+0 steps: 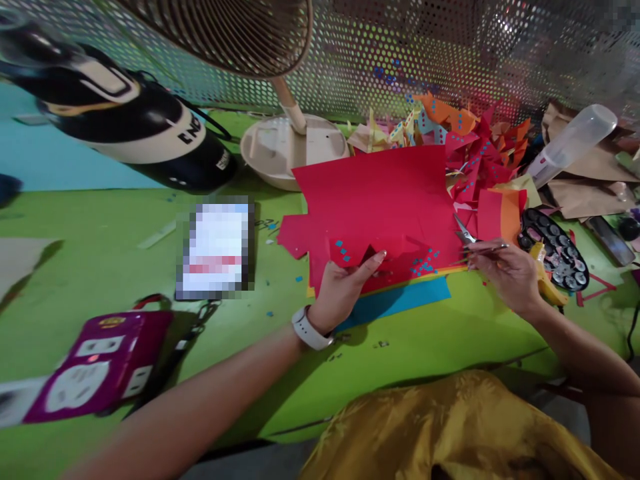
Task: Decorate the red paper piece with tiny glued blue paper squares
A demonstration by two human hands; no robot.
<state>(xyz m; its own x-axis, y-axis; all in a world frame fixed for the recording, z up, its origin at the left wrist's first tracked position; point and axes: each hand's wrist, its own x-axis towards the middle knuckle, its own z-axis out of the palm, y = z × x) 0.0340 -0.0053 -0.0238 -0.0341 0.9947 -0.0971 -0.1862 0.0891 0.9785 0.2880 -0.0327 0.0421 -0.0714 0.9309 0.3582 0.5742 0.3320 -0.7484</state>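
My left hand, with a white watch on its wrist, pinches a small folded red paper piece that has blue bits at its left end. Both are above a large red sheet. To the right, my right hand holds small scissors, their blades pointing up and left over the sheet's right edge. Small blue paper bits are scattered between the hands. A blue strip sticks out from under the sheet's near edge.
Behind the sheet are a fan base and a heap of paper scraps. A black bottle, a phone and a purple pouch are at the left. A black palette and a clear bottle are at the right.
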